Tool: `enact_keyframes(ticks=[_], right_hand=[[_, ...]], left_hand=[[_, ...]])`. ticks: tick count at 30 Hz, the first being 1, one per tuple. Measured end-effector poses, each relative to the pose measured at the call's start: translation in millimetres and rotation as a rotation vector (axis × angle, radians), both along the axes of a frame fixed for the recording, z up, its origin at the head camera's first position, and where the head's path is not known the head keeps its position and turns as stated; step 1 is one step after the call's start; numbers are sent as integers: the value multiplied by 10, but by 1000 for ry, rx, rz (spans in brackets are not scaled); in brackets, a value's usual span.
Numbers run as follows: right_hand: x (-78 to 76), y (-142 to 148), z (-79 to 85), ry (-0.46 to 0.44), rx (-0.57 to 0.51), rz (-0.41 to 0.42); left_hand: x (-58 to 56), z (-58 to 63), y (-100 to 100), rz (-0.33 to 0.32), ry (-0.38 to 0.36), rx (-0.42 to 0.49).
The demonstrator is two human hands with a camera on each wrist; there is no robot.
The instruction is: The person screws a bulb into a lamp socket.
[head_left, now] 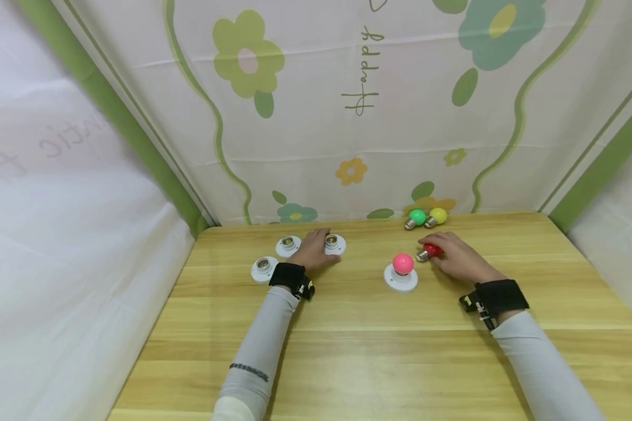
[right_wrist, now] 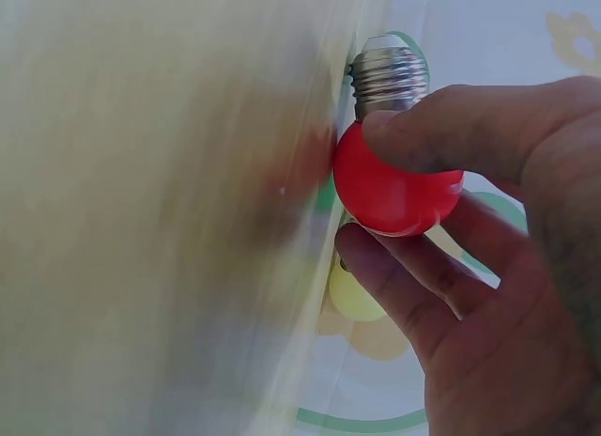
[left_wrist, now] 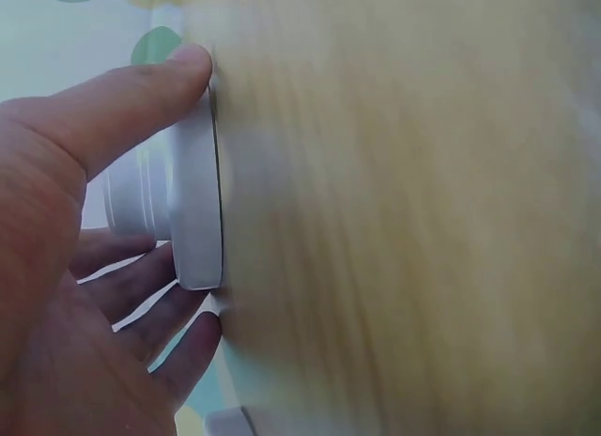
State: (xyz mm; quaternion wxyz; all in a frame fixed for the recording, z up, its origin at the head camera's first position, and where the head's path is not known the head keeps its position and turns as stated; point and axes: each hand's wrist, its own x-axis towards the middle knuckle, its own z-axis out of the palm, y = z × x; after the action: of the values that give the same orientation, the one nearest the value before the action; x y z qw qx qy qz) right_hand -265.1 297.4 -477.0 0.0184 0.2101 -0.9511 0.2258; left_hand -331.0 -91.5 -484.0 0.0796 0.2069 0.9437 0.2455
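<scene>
My left hand holds a round white lamp socket on the table. In the left wrist view the thumb lies along the edge of its base, with the fingers around the other side. My right hand grips a red light bulb low over the tabletop. The right wrist view shows the thumb on the red glass near the metal screw cap, which points away from the palm. Left of this bulb stands a pink bulb, seated upright in another white socket.
Two bare white sockets, one farther back and one nearer, sit beside my left hand and wrist. A green bulb and a yellow bulb lie at the table's back edge. A printed curtain hangs behind the wooden table.
</scene>
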Motion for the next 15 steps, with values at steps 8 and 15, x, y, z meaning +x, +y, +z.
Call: enact_keyframes(ticks=[8,15], right_hand=[[-7,15,-16,-18,3,-17],[-9,9,-25,-31,-6,-17]], left_hand=[[9,16,3,-3,15,-26],[30,28,2,22,25,-32]])
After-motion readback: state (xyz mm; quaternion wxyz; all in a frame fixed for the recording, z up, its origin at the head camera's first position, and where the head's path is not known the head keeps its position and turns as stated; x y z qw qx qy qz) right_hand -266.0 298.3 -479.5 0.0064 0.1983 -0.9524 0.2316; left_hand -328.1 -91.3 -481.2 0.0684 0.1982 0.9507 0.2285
